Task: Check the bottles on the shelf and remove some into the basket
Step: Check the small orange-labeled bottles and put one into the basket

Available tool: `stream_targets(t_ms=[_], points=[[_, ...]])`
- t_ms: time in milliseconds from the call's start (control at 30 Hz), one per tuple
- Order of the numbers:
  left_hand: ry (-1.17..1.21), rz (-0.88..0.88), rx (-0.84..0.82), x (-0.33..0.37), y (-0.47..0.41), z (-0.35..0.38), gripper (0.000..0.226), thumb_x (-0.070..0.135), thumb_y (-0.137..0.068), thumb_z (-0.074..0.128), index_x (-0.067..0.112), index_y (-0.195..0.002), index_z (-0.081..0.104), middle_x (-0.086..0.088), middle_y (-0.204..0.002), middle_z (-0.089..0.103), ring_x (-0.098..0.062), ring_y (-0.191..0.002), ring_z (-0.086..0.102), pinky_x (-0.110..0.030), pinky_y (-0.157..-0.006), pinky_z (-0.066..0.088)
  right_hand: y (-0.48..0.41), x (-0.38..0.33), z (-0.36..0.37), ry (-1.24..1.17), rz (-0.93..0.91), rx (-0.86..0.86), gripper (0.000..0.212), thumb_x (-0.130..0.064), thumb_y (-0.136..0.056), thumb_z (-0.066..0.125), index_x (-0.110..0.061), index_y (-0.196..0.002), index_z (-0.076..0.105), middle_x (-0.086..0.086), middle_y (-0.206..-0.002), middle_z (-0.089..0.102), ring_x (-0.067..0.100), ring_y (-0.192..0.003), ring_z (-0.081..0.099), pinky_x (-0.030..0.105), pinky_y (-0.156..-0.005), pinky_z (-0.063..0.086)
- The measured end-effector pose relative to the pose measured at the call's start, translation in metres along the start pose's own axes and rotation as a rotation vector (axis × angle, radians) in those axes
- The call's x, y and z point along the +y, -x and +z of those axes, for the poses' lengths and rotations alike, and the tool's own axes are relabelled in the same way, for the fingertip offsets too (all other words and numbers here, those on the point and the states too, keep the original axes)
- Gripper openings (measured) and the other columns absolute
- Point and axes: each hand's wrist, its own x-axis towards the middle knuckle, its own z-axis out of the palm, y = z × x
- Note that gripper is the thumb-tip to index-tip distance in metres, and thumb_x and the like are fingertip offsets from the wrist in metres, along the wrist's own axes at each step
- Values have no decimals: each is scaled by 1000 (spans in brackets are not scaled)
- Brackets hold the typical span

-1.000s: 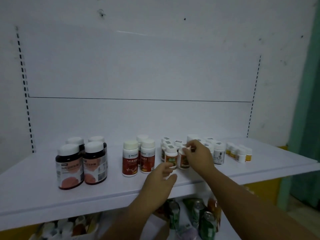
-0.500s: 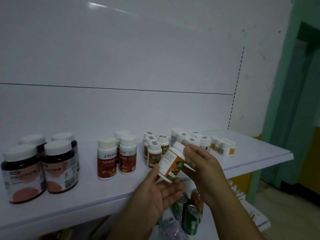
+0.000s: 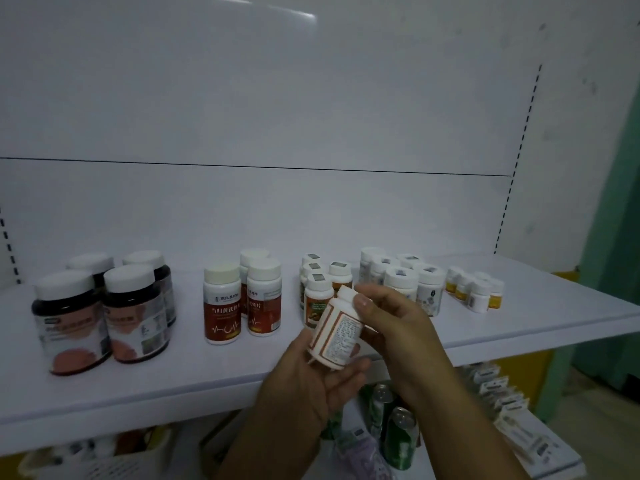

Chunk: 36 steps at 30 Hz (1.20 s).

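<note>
We see a small white plastic bottle point(image 3: 335, 336) with an orange-bordered label of fine print held in front of the white metal shelf point(image 3: 138, 386), lifted clear of it and tilted so its white cap points up and to the right. The left hand point(image 3: 311, 379) lies palm up beneath it, fingers curled under the base and thumb against the side. The right hand point(image 3: 394, 323) grasps the upper part, thumb pressed over the shoulder by the cap.

On the shelf behind, we count four dark round jars point(image 3: 104, 313) with white lids at the left, then three white bottles with red labels point(image 3: 239, 299). Next come small bottles with orange-and-green labels point(image 3: 320, 294) just behind the held one, a cluster of white bottles with pale labels point(image 3: 405, 280), and tiny bottles with yellow labels point(image 3: 474, 289) at the far right.

Below the shelf stand green drink cans point(image 3: 398, 441), with flat white boxes point(image 3: 519, 424) to their right. In the bottom left corner sits what looks like a white latticed basket point(image 3: 86, 465), though it is too blurred for us to be sure.
</note>
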Motion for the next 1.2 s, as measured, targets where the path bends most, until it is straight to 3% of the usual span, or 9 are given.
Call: stream_targets(t_ms=[167,267,400,500,600,700,867,1033,1200], points=[[-52,264,61,-7,-8,5,37,16,-75,58,5,-111,57,-24,-105,67,-36,-85,70,-34,-61,60,-2,2,-1,7,-1,-2,19,-14,-86,64,-15,-105,65,0,-97,73,12,-88,69,25,-74,55],[-196,392,167,-12,-14,9,26,-9,-79,60,8,-97,57,-17,-102,63,-29,-87,65,-26,-55,59,-4,6,0,67,15,-10,27,-19,-85,66,-18,-111,63,3,-105,70,17,-95,68,26,-75,57],[-228,391,182,-15,-17,11,37,-4,-75,67,1,-110,54,-21,-113,62,-14,-76,70,-23,-54,57,-7,7,-7,-51,31,-12,30,-9,-85,65,-14,-114,62,6,-99,74,20,-89,71,29,-72,56],[-108,216,124,-15,-16,10,31,15,-92,48,0,-119,51,-23,-103,68,-32,-82,71,-36,-63,61,-10,7,-12,-189,57,-40,30,-3,-85,60,-12,-114,60,5,-89,75,18,-80,71,29,-67,55],[-148,271,126,-12,-16,10,25,3,-87,50,4,-111,54,-21,-93,69,-37,-76,69,-35,-56,60,-12,9,-15,-253,83,-59,25,-4,-87,56,-11,-111,60,8,-95,73,20,-84,70,33,-72,56],[-284,477,245,-16,-15,14,37,-13,-69,68,13,-93,57,-10,-95,65,-25,-79,66,-24,-50,57,-13,13,-16,-117,75,-31,25,-14,-88,60,-14,-114,59,7,-108,70,21,-96,68,33,-79,55],[-592,709,339,-28,-21,17,45,-13,-68,71,21,-93,56,19,-74,72,-1,-72,70,-13,-53,52,-7,17,-15,126,81,-82,36,-15,-81,71,-22,-112,55,1,-105,69,19,-94,69,33,-77,59],[-986,753,403,-17,-32,12,43,10,-75,73,26,-110,54,12,-107,63,-8,-103,60,-20,-85,50,-27,20,-25,379,-59,12,46,-13,-76,76,-30,-111,50,-13,-106,62,3,-93,62,18,-75,52],[-1275,977,439,20,-43,25,25,13,-89,57,34,-102,53,22,-103,53,-1,-102,53,-20,-89,42,-58,39,-25,701,-110,38,53,-21,-76,76,-30,-118,45,-6,-123,59,7,-103,54,20,-88,41]])
